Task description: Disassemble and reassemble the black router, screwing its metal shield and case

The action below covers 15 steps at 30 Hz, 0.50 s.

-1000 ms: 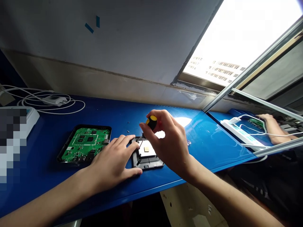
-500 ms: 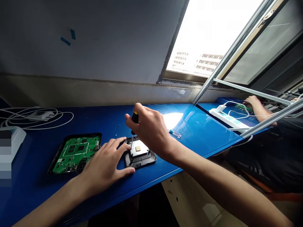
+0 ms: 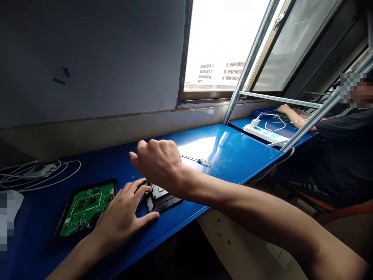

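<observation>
My left hand [image 3: 121,210] rests on the bench with fingers spread. Its fingertips and thumb touch the left side of a black plastic cover [image 3: 167,205], which carries a light metal plate [image 3: 157,193] with a small tan pad. Above this cover my right hand [image 3: 159,159] is closed in a fist, its back to me. The screwdriver seen in that hand a moment earlier is hidden now behind the fist and wrist. Left of my left hand lies a black housing with a green circuit board [image 3: 87,208] in it.
A clear-handled screwdriver [image 3: 204,162] lies beyond my right forearm. A white cable with an adapter [image 3: 40,171] is at the far left. Metal frame bars [image 3: 247,64] and a white power strip [image 3: 265,134] stand at right, near another person's arm [image 3: 297,118].
My right hand has rolled over, so the screwdriver's handle and shaft no longer show. The view has turned to the right and tilted. My left hand stays at the cover.
</observation>
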{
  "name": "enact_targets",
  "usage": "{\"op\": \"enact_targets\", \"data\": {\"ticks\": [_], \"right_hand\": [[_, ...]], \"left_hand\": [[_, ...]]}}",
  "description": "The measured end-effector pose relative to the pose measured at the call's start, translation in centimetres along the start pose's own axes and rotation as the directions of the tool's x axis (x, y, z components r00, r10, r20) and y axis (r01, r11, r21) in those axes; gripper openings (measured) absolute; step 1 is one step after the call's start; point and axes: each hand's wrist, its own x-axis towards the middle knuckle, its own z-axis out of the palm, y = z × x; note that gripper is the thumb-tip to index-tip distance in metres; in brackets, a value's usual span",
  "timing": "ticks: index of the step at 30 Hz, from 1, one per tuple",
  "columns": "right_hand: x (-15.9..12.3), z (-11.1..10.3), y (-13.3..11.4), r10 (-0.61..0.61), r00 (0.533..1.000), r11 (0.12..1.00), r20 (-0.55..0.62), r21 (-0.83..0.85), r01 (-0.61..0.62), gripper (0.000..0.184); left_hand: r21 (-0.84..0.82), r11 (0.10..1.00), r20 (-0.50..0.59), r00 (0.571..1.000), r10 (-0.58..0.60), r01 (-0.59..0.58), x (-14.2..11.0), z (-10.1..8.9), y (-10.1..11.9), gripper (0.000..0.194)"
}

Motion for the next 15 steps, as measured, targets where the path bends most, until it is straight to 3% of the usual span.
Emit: {"op": "enact_targets", "data": {"ticks": [9,13,15], "right_hand": [[0.5,-0.6,0.1,-0.064,0.997,0.998,0.045,-0.005,0.065,0.054],[-0.4,-1.0,1.2,-0.077,0.992,0.993,0.097,0.091,0.068,0.043],[-0.9,-0.8,1.9,-0.153,0.981,0.967,0.122,0.222,0.123,0.031]], "left_hand": [[0.031,0.999,-0.035,0.999,0.007,-0.006,-0.2,0.3,-0.3,0.046],[0.035,0.999,-0.063,0.998,0.016,-0.014,-0.2,0.2,-0.2,0.043],[0.037,0.999,-0.066,0.998,0.022,-0.019,-0.1,0.2,-0.2,0.043]]}}
